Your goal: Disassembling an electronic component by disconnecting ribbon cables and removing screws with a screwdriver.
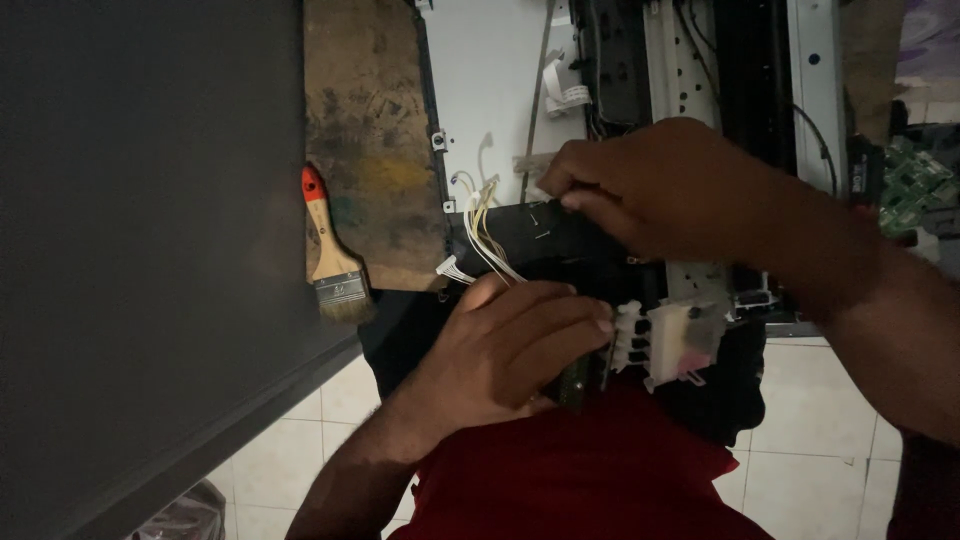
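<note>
An opened printer chassis (500, 70) with a white metal plate and black rails lies on a worn wooden board (370, 130). My left hand (510, 345) grips the black carriage part (580, 378) at the machine's near edge, next to a whitish ink cartridge block (680, 340). My right hand (650, 185) reaches over the black housing, its fingertips pinched on a small part I cannot make out near a strip of tape (530, 162). A bundle of white and yellow wires (480, 230) runs between the two hands.
A paintbrush (335, 265) with a wooden handle and orange tip lies on the board's left edge. A dark grey surface (150, 250) fills the left side. A green circuit board (915, 180) sits at far right. White floor tiles (820, 430) and my red clothing (580, 470) show below.
</note>
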